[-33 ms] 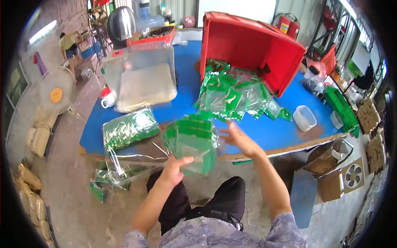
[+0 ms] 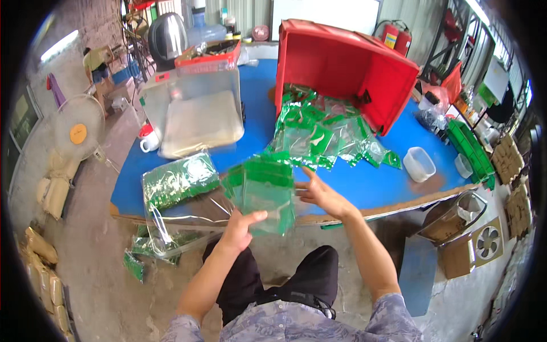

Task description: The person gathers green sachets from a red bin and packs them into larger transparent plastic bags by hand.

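Left hand (image 2: 238, 225) grips a stack of green-and-clear pouches (image 2: 263, 194) from below, thumb across the front; stack is held over the near edge of the blue surface (image 2: 259, 122). Right hand (image 2: 322, 194) is open, fingers spread, touching the stack's right side.

Containers: red bin (image 2: 347, 65) tipped on its side at far centre-right, mouth toward the person, w/ loose green pouches (image 2: 325, 137) spilling out onto the surface. Clear plastic tub (image 2: 196, 111) far left, holds a pale flat sheet or bag; can't tell what exactly. Big clear bag (image 2: 179, 196) at near left hangs over the surface edge, packed w/ green pouches inside. Small white tub (image 2: 419, 164) near right, looks empty. White mug w/ red lid (image 2: 149, 138) at left edge.

Edges/room: bare blue strip btwn spill and near edge, right of the hands. Near-right edge is worn to brown. Cardboard boxes (image 2: 456, 239) stand on the floor to the right; fan (image 2: 78, 134) to the left.
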A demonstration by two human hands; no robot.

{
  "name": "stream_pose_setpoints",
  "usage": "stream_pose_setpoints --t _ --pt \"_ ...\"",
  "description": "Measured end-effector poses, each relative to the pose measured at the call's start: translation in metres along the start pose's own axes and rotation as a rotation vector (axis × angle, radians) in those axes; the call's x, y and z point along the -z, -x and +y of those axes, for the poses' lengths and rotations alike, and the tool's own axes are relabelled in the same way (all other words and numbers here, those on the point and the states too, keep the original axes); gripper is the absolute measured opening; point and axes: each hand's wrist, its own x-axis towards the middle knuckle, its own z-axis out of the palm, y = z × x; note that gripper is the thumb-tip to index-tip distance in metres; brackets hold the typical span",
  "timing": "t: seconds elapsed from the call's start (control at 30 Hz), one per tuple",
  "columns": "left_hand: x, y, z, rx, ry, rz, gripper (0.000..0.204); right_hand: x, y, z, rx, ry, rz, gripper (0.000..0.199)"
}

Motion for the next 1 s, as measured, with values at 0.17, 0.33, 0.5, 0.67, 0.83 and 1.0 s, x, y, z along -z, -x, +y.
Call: stream_pose_setpoints --t 0.17,0.33,0.5,0.67,0.83,1.0 --pt "0.013 -0.039 0.028 -0.309 -0.319 0.037 0.059 -0.030 -0.047 0.004 0.551 0.227 0.108 0.115" --pt "0.048 -0.075 0.019 -0.202 -0.868 -0.185 0.114 -0.041 -0.063 0.058 0.484 0.475 0.086 0.108" --pt "0.054 -0.075 0.030 -0.199 -0.894 -0.238 0.127 -0.047 -0.069 0.061 0.444 0.294 0.135 0.109" --pt "0.040 -0.070 0.029 -0.341 -0.638 -0.177 0.123 -0.052 -0.063 0.050 0.500 0.353 0.213 0.093" --pt "0.041 -0.081 0.008 -0.366 -0.817 -0.210 0.120 -0.047 -0.071 0.057 0.446 0.453 0.180 0.096" --pt "0.040 -0.078 -0.003 -0.342 -0.474 -0.082 0.119 -0.054 -0.056 0.054 0.452 0.439 0.166 0.099"
